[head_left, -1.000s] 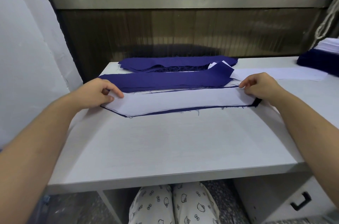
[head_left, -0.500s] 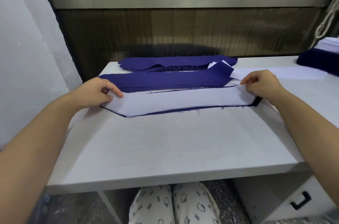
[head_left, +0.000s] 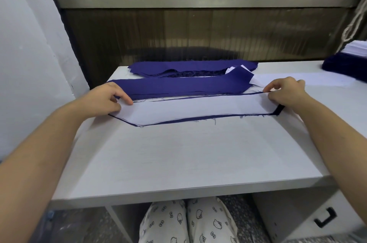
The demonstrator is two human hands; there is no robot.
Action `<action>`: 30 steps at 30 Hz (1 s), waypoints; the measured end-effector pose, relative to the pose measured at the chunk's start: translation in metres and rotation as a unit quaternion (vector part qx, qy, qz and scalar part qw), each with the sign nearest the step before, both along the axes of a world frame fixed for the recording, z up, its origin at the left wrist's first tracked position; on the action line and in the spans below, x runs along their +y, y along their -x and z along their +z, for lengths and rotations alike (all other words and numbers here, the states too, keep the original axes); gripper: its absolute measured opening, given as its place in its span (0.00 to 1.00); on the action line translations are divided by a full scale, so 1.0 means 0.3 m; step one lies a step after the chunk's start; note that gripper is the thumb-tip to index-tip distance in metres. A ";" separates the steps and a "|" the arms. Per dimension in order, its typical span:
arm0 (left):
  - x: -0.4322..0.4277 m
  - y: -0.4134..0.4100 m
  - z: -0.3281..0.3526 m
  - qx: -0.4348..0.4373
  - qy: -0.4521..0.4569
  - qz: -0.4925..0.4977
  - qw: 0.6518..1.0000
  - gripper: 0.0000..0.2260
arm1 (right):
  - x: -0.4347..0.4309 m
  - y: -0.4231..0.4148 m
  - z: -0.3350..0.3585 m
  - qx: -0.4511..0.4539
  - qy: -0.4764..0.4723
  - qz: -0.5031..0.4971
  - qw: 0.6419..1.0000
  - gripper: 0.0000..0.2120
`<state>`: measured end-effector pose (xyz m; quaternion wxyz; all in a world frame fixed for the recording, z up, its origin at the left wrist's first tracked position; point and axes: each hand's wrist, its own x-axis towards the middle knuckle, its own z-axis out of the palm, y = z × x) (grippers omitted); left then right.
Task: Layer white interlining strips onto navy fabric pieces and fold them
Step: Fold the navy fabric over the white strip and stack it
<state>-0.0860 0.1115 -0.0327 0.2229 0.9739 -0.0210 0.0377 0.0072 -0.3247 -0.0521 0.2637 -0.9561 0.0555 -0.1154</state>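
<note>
As L hand (head_left: 105, 99) & R hand (head_left: 286, 91) pinch ends, white strip (head_left: 198, 110) spans btwn.

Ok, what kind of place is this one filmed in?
Probably a garment-sewing workshop: stacked cut navy fabric pieces, a white interlining strip laid on one, and a plain white worktable.

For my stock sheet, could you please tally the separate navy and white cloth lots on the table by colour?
White: 3 (held strip, loose strip, far-right stack)
Navy: 4 (underlying piece, folded stack, back pile, far-right pile)
Total: 7
</note>
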 end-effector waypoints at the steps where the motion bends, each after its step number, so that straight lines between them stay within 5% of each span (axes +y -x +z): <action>1: 0.000 0.000 0.000 -0.001 -0.003 0.000 1.000 0.16 | 0.000 0.001 0.002 0.008 0.004 0.007 1.000 0.12; 12: -0.049 -0.051 -0.006 -0.074 -0.096 0.008 0.993 0.08 | 0.108 -0.002 0.019 -0.058 0.065 0.056 0.995 0.12; 23: -0.225 -0.334 0.045 -0.117 -0.067 0.047 0.990 0.13 | 0.348 -0.202 0.082 -0.095 0.165 0.153 0.970 0.17; 30: -0.287 -0.492 0.033 -0.106 -0.144 0.096 0.979 0.18 | 0.466 -0.307 0.065 -0.079 0.223 0.177 0.955 0.16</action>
